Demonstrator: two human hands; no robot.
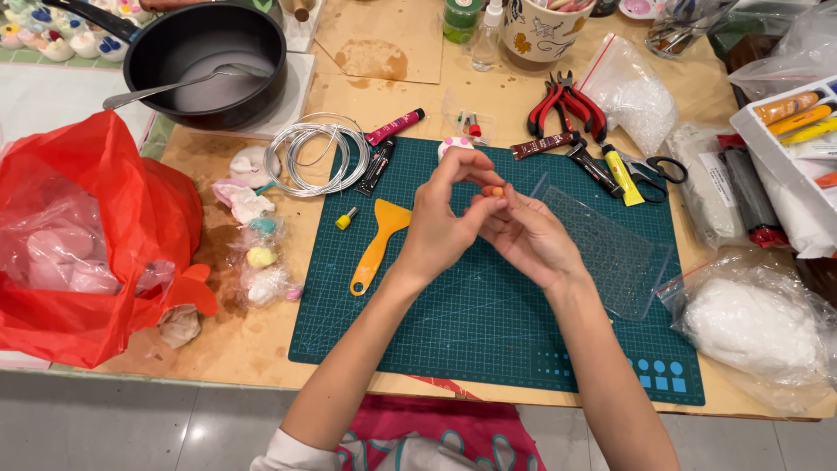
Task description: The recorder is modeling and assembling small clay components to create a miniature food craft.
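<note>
Both hands meet above the green cutting mat [488, 331]. My left hand [445, 218] pinches a small orange lump of clay [495, 190] between thumb and fingertips. My right hand [527, 235] lies palm-up just right of it, its fingertips touching the same lump from below. A yellow plastic scraper [377, 244] rests on the mat left of my left wrist. A clear plastic sheet [610, 253] lies on the mat right of my right hand.
A coil of silver wire [318, 155] and a black pot [209, 61] with a spoon sit at the back left. A red plastic bag [87, 235] fills the left side. Red pliers [567, 105], scissors [654, 166], glue tubes and bags of white clay [750, 327] lie right.
</note>
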